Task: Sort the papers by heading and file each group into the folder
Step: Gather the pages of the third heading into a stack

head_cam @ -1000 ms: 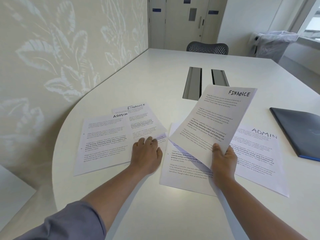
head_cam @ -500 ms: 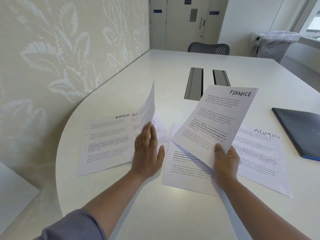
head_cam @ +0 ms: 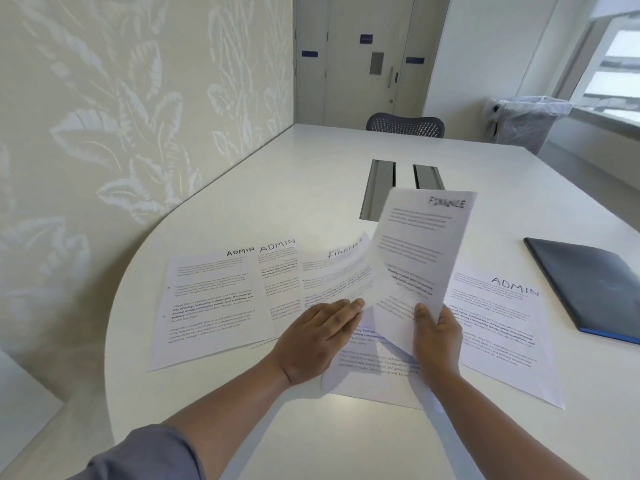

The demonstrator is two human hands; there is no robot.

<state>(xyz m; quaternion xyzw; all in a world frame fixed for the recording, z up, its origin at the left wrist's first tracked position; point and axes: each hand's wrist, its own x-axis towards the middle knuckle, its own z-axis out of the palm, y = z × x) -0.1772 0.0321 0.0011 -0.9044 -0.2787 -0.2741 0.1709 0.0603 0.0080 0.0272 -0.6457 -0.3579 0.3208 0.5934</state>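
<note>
While hands lift papers, folder rightward

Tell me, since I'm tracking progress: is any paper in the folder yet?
No, the folder lies closed at the table's right with no sheet tucked in, apart from the papers.

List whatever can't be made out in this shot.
- Head view: heading of the bottom sheet, covered by the raised FINANCE sheet.
- Folder: right part cut off by the frame edge.
- Body text: too small, blurred.
- Left hand fingertips' hold: paper hides it.
</note>
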